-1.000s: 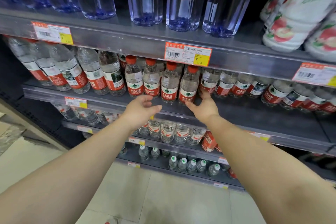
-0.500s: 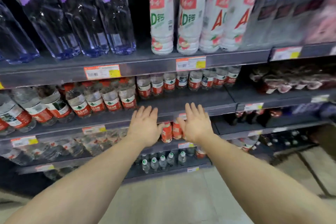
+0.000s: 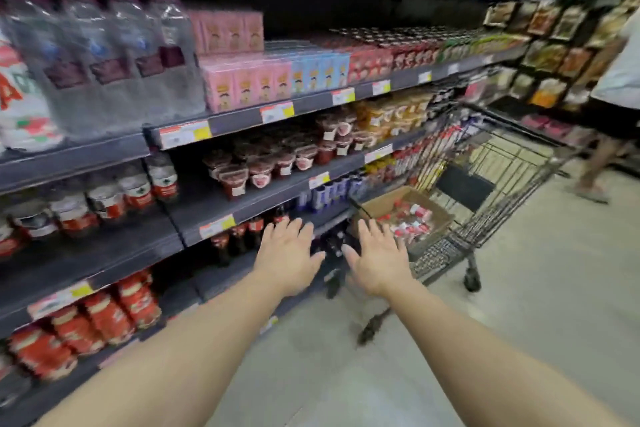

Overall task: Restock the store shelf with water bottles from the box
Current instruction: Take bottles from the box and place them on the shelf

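Note:
A brown cardboard box (image 3: 381,203) with red-and-white labelled water bottles (image 3: 410,220) lying in it rests in a wire shopping cart (image 3: 498,184) at the right. My left hand (image 3: 287,255) and my right hand (image 3: 375,256) are stretched out side by side, fingers spread, palms down, holding nothing, just short of the box. Red-labelled water bottles (image 3: 135,187) stand on the dark shelf (image 3: 114,250) at the left, with bare shelf in front of them.
Shelves run along the left with juice cartons (image 3: 249,80), dessert cups (image 3: 263,170) and dark soda bottles (image 3: 239,236). A person (image 3: 613,87) stands at the far right beyond the cart. A snack rack (image 3: 554,45) closes the aisle's end. Floor (image 3: 502,340) lies open at lower right.
The view has swung right, away from the water bottles and along the aisle. The cart and the box have come into sight. Both empty hands stay outstretched, now near the box.

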Tool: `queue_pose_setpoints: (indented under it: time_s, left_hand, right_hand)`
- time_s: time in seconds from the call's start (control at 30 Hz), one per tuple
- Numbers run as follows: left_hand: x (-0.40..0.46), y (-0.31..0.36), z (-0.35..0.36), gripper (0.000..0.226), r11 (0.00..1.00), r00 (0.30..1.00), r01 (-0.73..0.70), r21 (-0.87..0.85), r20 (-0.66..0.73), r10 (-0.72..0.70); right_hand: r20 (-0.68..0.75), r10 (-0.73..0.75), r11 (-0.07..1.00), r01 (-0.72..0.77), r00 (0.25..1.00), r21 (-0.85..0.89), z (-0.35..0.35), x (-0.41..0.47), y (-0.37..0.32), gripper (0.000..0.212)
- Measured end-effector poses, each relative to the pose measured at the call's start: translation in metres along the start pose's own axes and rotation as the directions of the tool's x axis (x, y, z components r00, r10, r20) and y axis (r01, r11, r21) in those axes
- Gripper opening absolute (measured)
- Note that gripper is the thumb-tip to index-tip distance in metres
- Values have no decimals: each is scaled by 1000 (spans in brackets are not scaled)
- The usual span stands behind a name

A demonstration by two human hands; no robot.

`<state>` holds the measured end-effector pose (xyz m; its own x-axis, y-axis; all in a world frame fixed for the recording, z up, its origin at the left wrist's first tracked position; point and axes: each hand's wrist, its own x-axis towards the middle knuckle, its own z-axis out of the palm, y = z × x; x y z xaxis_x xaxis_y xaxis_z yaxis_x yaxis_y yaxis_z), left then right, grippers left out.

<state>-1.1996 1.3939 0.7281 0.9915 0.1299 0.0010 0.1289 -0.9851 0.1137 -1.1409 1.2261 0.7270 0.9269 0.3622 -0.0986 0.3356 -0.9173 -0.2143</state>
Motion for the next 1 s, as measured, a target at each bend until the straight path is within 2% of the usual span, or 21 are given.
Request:
queue_pose_setpoints:
  time_s: [0.2,0.37,0.57,0.8,1.0]
  left_hand:
    - [106,73,17,69,993,992,-117,-14,52,117]
    - [223,97,34,71,985,981,-174,-16,78,175]
    - [351,115,20,70,970,967,-242,-37,72,244]
    - [446,132,42,70,977,975,-207,-42,75,209]
    - [503,152,79,69,997,993,-61,-55,95,66]
  right_hand:
    - [-62,146,989,-146,987,14,-8,58,93,69]
    - [-102,237,971,-236,966,22,-25,150,147,69]
    - [-143,362,932,-356,921,67,-51,254,201,69]
    - [-100,348,937,-348,932,20,-58,342,249,68]
    - [19,190,981,-189,982,-28,-21,427,296,69]
